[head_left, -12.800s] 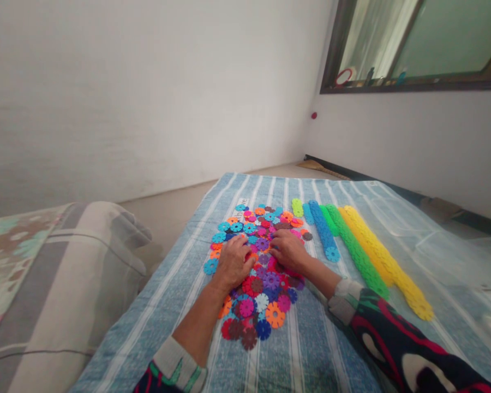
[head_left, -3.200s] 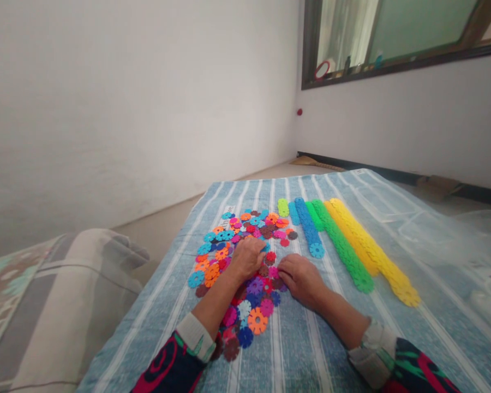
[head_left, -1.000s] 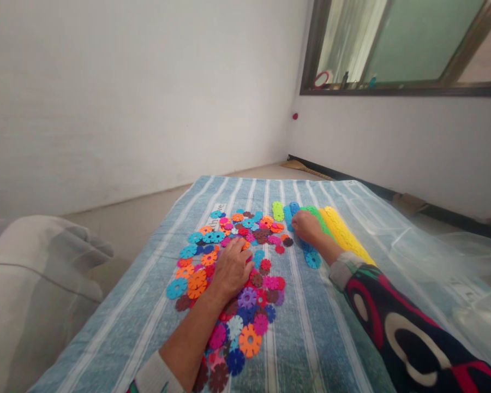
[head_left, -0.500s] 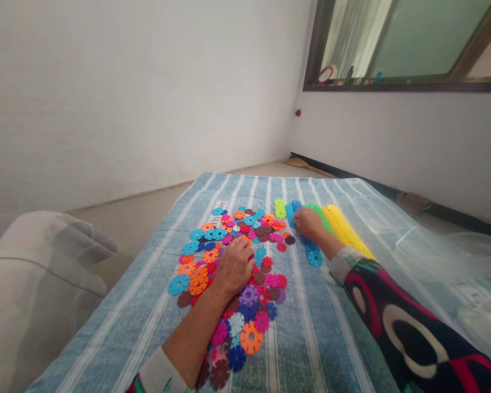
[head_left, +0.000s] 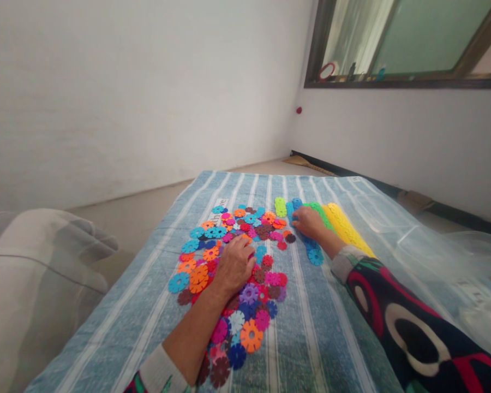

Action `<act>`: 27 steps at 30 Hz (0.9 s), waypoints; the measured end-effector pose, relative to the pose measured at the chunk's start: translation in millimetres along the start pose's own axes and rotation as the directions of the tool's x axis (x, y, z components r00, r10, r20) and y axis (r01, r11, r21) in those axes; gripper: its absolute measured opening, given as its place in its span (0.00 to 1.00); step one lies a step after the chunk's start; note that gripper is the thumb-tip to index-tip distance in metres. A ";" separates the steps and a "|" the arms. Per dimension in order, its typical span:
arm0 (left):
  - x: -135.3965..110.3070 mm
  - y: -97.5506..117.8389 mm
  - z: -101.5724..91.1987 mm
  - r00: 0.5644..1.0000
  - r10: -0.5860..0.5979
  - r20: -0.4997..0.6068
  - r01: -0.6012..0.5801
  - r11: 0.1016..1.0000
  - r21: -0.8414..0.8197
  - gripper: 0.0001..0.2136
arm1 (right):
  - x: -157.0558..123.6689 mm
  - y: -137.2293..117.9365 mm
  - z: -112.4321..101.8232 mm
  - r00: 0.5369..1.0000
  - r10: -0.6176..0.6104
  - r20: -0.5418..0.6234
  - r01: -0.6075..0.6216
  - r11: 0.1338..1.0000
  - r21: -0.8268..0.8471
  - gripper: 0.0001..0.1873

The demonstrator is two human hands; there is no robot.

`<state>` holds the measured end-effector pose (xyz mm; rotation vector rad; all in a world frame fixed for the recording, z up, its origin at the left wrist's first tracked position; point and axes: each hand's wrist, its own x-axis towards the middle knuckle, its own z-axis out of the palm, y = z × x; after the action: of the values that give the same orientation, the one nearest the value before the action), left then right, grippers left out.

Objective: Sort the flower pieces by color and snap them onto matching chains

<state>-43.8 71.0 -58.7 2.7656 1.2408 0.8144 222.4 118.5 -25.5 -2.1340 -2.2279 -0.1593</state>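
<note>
A loose pile of notched, flower-shaped plastic discs [head_left: 251, 335] in orange, pink, purple, brown, red and blue covers the middle of the cloth. My left hand [head_left: 234, 265] lies on this pile, its fingers loosely bent and apart, hiding the discs beneath. To the right, my right hand [head_left: 309, 222] is at a row of overlapping blue discs [head_left: 314, 254], with its fingertips pinched together against the row. Whatever is between those fingertips is hidden. Just left of that row is a short lime-green row [head_left: 280, 207]. Beyond my right wrist run a green row [head_left: 322, 214] and a long yellow row [head_left: 347, 229].
Clear plastic containers [head_left: 429, 256] stand at the right side of the striped blue cloth [head_left: 139, 327]. A draped, pale cloth-covered shape [head_left: 41, 284] is at the left. Walls rise behind, with a window [head_left: 417, 38] at upper right.
My right hand has shifted very slightly left along the blue row. My left hand stays in place on the pile. The view has tilted a little.
</note>
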 end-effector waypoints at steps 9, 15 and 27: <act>0.1 -0.1 0.4 1.000 0.014 -0.011 -0.014 1.000 0.001 0.05 | 0.3 0.9 1.1 0.999 -0.026 -0.034 0.025 1.000 -0.012 0.10; 0.4 1.4 -1.9 1.000 0.015 -0.011 -0.015 1.000 0.016 0.05 | 1.4 1.3 1.9 0.999 -0.022 -0.034 0.021 1.000 -0.006 0.09; 0.0 1.9 0.6 1.000 0.008 0.002 -0.008 1.000 0.012 0.05 | -13.9 -4.7 -13.1 0.995 -0.017 -0.096 0.024 0.997 0.073 0.10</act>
<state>-42.2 69.8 -58.8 2.7818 1.2388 0.8080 217.9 103.1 -14.2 -2.0233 -2.1682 -0.1726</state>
